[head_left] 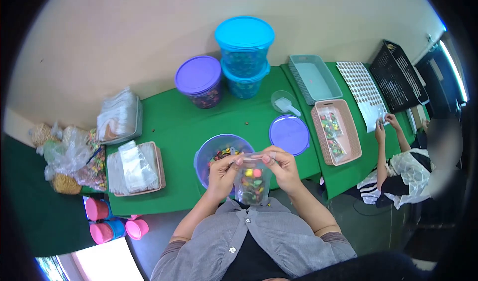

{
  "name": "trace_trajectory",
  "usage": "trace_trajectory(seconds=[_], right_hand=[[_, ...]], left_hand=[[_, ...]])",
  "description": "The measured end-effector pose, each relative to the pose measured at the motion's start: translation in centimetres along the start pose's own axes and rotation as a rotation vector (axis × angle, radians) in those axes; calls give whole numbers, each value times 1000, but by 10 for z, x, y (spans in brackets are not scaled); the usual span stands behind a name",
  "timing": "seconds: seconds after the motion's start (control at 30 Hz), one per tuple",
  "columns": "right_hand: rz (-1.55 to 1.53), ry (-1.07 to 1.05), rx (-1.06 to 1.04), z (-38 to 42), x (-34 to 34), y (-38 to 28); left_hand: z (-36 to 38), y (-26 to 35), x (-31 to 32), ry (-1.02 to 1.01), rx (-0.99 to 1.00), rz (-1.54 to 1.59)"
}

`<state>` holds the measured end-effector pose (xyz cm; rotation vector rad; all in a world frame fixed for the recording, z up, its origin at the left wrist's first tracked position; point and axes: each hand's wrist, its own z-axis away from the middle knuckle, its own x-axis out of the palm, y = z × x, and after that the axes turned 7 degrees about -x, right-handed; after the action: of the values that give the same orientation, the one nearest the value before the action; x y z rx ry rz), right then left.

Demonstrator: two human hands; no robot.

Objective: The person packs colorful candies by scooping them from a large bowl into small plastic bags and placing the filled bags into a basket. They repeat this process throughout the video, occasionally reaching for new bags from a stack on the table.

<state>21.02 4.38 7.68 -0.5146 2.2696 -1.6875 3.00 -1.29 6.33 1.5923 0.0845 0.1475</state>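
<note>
My left hand (223, 176) and my right hand (283, 167) pinch the two top corners of a clear plastic pouch (253, 185). Small colourful candies fill its lower part, with yellow and pink ones on top. The pouch hangs upright in front of my chest. Just behind it stands a purple tub (202, 157) without its lid, holding more colourful candies (223, 154) and what looks like a scoop handle. My hands cover part of this tub. A round purple lid (289, 135) lies on the green cloth to the right.
Blue-lidded tubs (245, 33) are stacked at the back beside a purple-lidded tub (198, 76). Baskets of flat pouches (133, 167) stand left. A white scoop (287, 106), a pink basket (352, 137) of filled pouches and a teal basket (315, 79) lie right. A co-worker (406, 174) handles a pouch by a sticker sheet (359, 89).
</note>
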Motion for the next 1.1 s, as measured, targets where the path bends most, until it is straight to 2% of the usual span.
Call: trace_trajectory(seconds=[0.07,0.13,0.2,0.23,0.27,0.33,0.37,0.4,0.47,0.5,0.53,0.6,0.67,0.73,0.77,0.8,0.83,0.87,0.97,1.07,1.1], right_hand=[[10,3,7,7,-22,4],[22,73,13,15,-41,6],[14,199,55,22,-65,9],[-1,301,98,26,-77,9],[7,318,97,30,-88,8],[-25,401,287,41,-109,6],[63,361,302,49,-127,14],[71,378,297,54,-139,12],[336,353,172,62,-161,6],[476,282,108,72,-182,19],[485,290,105,80,-201,35],[-10,494,222,92,-234,65],[61,554,190,87,-270,83],[348,695,216,78,-314,115],[350,695,208,73,-340,140],[343,706,317,67,-365,169],[335,717,428,63,-384,191],[337,716,419,57,-396,203],[458,636,457,35,-424,236],[1067,726,310,32,-437,279],[934,743,388,26,-428,260]], left_hand=[[-10,-4,7,-229,-92,87],[-20,5,25,-304,-157,115],[-34,14,45,-468,-217,-223],[-40,8,61,-515,-210,-214],[-44,-7,77,-534,-207,-213],[-53,-41,110,-552,-261,26],[-60,-54,124,-587,-326,92],[-68,-60,140,-606,-321,93],[-87,-73,169,-434,-372,210],[-98,-79,185,-364,-387,233],[-110,-87,200,-375,-383,236],[-129,-109,230,-472,-417,241],[-142,-139,267,-511,-438,206],[-149,-158,303,-413,133,-278],[-150,-151,311,-488,157,-438],[-152,-154,322,-487,165,-438],[-152,-162,334,-632,244,-713],[-153,-171,345,-769,324,-992],[-157,-198,356,-808,351,-1160],[-157,-202,358,-829,329,-1322],[-157,-202,358,-830,331,-1318]])
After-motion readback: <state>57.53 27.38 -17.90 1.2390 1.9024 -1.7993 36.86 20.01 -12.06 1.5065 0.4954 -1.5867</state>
